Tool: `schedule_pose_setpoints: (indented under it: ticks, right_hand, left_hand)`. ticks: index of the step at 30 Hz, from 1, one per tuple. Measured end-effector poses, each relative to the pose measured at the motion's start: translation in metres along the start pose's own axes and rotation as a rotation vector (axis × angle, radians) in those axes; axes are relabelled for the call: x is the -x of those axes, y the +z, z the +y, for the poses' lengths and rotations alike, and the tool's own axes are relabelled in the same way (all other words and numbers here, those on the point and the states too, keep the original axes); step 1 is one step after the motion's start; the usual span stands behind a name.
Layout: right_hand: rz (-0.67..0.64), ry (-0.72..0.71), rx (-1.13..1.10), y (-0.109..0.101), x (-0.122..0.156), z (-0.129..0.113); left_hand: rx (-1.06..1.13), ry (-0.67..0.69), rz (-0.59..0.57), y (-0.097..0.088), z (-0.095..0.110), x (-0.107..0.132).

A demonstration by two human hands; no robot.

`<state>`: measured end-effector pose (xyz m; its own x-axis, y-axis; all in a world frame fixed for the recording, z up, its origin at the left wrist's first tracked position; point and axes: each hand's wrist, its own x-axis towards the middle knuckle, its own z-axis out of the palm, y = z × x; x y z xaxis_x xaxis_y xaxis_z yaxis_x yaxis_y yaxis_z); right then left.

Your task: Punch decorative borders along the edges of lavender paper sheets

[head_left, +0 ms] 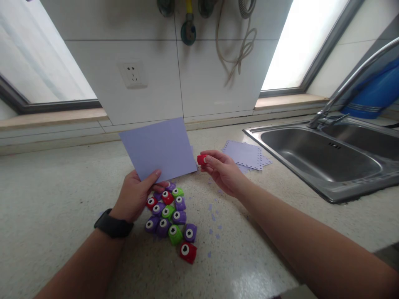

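Observation:
My left hand (pixel 137 193) grips a plain lavender sheet of paper (pixel 158 149) by its lower edge, thumb on top, and holds it tilted above the counter. Between the thumb and fingers of my right hand (pixel 222 170) is a small red craft punch (pixel 202 160), close to the sheet's right corner. Below the paper lies a cluster of several purple, green and red craft punches, among them a green punch (pixel 175 234) and a red punch (pixel 188 252) at the near end. My left fingers partly cover the far end of the cluster.
Lavender sheets with punched edges (pixel 245 153) lie in a stack beyond my right hand. Small paper bits (pixel 213 216) are scattered on the speckled counter (pixel 75 236). At right is a steel sink (pixel 321 153) with a faucet (pixel 322 116). A wall socket (pixel 132 74) is behind.

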<state>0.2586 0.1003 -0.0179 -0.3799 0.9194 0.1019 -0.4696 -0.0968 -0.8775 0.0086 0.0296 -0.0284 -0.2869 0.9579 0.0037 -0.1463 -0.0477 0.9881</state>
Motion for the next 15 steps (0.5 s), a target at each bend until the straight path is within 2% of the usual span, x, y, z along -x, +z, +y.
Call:
schedule_pose_setpoints:
  ticks: [15]
  right_hand:
    - [-0.009,0.006,0.094,-0.0017,-0.0010,0.0055]
  left_hand:
    - [-0.042,0.047,0.034,0.0020,0.0011,0.0007]
